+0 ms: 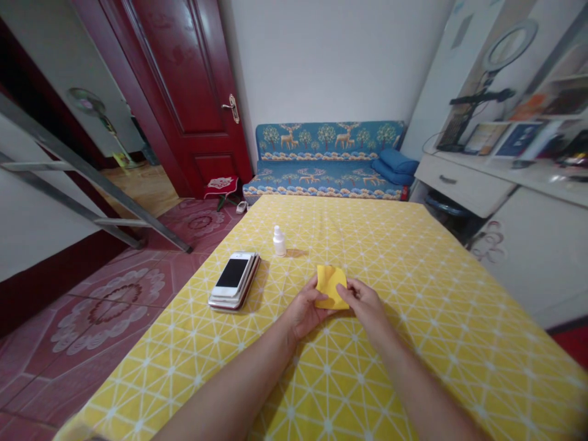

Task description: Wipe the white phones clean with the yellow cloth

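A small yellow cloth (331,286) is held between my two hands above the middle of the table. My left hand (307,311) grips its left and lower side, thumb lying over the front. On the right side my right hand (362,299) pinches it, the thumb pressed on its face and the fingers behind. The fingers under the cloth are partly hidden. Left of my hands lies a stack of several phones (233,278), the top one white with a dark screen. Beyond the stack a small white bottle (279,241) stands upright.
A yellow patterned tablecloth (436,294) covers the table. Behind it stands a blue sofa (316,174) with folded blue cushions (395,165). A white desk (463,184) is at the right, a metal ladder (124,202) and a red stool (221,185) at the left.
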Motion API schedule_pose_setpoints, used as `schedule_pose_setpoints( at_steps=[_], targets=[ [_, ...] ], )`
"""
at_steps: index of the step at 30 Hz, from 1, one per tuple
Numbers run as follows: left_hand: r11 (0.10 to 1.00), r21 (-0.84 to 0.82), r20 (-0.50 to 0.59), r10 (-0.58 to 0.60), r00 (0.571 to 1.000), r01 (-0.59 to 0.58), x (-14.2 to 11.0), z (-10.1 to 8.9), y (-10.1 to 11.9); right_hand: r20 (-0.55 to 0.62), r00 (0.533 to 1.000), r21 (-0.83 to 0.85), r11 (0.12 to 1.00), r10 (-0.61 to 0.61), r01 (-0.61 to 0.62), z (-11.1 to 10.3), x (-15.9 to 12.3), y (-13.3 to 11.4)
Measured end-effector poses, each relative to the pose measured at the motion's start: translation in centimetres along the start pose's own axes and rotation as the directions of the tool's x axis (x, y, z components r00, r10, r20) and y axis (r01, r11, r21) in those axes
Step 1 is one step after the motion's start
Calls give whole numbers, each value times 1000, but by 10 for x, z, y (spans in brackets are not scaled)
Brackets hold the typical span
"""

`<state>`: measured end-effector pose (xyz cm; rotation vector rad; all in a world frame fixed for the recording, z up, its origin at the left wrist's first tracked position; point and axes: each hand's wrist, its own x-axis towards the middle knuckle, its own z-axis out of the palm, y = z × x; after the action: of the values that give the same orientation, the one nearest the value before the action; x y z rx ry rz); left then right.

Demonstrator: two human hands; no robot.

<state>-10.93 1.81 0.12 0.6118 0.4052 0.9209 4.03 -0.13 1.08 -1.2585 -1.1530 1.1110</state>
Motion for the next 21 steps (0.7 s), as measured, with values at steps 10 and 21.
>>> schedule_pose_setpoints(
  at_steps=[10,21],
  targets=[
    [972,220,-15,83,996,-78,2,4,-7,-140,989,180,981,-46,72,-1,-9,-2],
    [824,530,-154,325,933,-199,5,-2,-7,-132,985,102,987,-108,122,-2,-11,-1]
  ],
)
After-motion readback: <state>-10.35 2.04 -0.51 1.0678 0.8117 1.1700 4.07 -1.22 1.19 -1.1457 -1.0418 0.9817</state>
